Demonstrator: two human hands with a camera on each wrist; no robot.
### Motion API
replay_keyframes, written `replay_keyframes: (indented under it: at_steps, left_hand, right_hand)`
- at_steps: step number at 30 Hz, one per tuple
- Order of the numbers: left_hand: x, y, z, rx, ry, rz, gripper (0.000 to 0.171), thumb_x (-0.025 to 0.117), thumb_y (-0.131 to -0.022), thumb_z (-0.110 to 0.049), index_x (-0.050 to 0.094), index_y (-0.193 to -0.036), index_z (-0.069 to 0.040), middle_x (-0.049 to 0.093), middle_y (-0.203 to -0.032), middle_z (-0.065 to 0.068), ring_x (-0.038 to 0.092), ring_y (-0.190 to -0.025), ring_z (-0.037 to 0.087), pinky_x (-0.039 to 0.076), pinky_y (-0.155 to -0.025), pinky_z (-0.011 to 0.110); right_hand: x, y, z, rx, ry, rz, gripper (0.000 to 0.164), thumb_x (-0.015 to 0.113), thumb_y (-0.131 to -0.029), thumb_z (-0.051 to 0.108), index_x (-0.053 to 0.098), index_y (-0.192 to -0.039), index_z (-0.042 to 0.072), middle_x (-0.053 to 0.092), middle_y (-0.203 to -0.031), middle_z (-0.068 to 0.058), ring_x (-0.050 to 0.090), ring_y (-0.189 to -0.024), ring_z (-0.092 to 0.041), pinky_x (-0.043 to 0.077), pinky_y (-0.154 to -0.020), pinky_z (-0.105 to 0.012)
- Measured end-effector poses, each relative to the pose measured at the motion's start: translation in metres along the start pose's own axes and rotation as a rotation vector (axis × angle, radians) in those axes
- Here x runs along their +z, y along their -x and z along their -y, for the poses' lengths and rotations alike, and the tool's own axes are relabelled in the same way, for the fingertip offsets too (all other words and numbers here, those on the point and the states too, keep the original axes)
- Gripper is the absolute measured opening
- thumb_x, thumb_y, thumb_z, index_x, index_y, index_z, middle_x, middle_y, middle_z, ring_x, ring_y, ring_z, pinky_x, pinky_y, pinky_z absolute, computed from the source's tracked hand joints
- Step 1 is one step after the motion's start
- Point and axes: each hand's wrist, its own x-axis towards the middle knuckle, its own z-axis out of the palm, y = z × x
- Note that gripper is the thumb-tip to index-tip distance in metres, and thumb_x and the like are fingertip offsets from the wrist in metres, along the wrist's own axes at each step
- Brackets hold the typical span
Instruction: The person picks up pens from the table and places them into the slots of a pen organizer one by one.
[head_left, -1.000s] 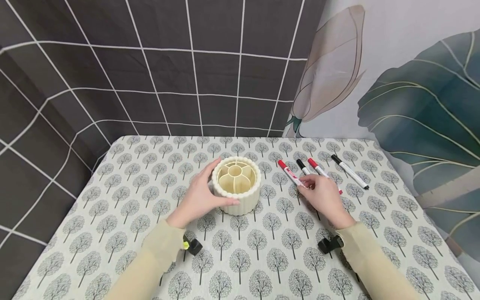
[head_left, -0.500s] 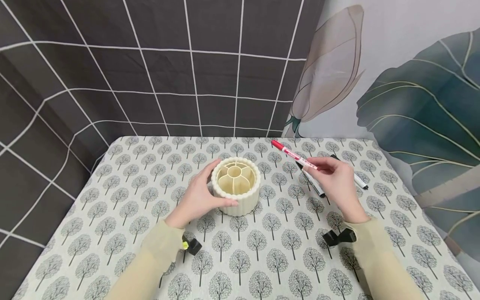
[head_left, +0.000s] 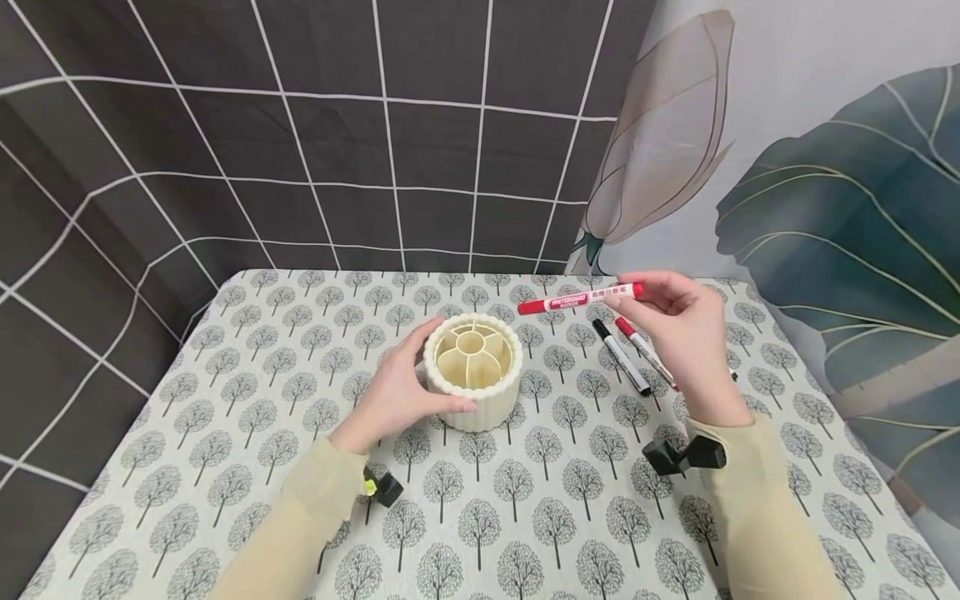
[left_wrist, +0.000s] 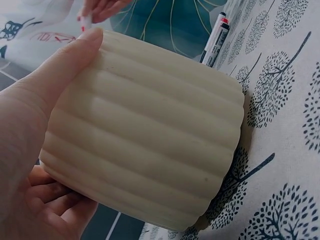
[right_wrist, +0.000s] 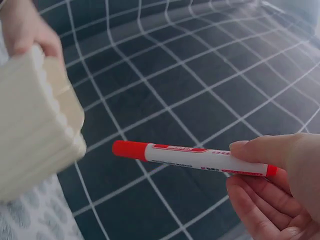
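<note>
A cream, ribbed pen holder [head_left: 480,408] with several compartments stands upright on the table. My left hand [head_left: 401,392] grips its left side, thumb along the near face and fingers round the far side; the left wrist view shows the holder's ribbed wall [left_wrist: 150,130] close up. Above the table, right of the holder, my right hand [head_left: 682,337] pinches a red whiteboard marker [head_left: 570,300] near its rear end. The marker lies nearly level, its red cap [right_wrist: 129,149] toward the holder. Its full length shows in the right wrist view, apart from the holder.
A black-capped marker [head_left: 621,358] and a red-capped marker [head_left: 645,350] lie on the tree-print tablecloth [head_left: 517,483] below my right hand. Part of another marker shows behind the wrist. A dark grid-patterned curtain [head_left: 322,142] hangs behind the table.
My right hand has lifted the red whiteboard marker off the table and turned it from slanted to nearly level. The left hand and the pen holder have stayed in place.
</note>
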Motion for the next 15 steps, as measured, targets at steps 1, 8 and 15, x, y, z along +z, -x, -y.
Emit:
replay_keyframes:
  at_steps: [1,8,15]
  left_hand:
    - [0.000,0.000,0.000,0.001,0.001,0.001,0.130,0.096,-0.051,-0.062,0.034,-0.159,-0.025,0.044,-0.154,0.001,0.044,-0.137,0.025,0.037,-0.110,0.060]
    - [-0.001,-0.001,-0.003,0.004,0.018,0.008,0.130,0.097,-0.051,-0.058,0.034,-0.159,-0.022,0.044,-0.154,0.002,0.045,-0.136,0.025,0.037,-0.111,0.059]
    - [0.000,0.000,-0.002,-0.010,0.027,0.015,0.131,0.098,-0.051,-0.056,0.033,-0.159,-0.020,0.046,-0.152,0.004,0.048,-0.134,0.025,0.041,-0.110,0.053]
  right_hand:
    - [0.002,0.000,0.003,-0.004,-0.022,0.007,0.036,0.089,-0.080,0.008,0.076,-0.113,0.004,0.076,-0.094,-0.006,0.073,-0.082,-0.015,0.059,-0.070,-0.020]
    - [0.018,-0.003,0.013,-0.092,-0.142,0.085,0.037,0.085,-0.082,0.001,0.074,-0.117,0.001,0.075,-0.101,-0.011,0.072,-0.088,-0.019,0.059,-0.078,-0.022]
    - [0.042,-0.003,0.010,-0.150,-0.057,0.218,0.037,0.083,-0.083,-0.003,0.072,-0.118,0.000,0.073,-0.104,-0.014,0.072,-0.090,-0.021,0.060,-0.082,-0.029]
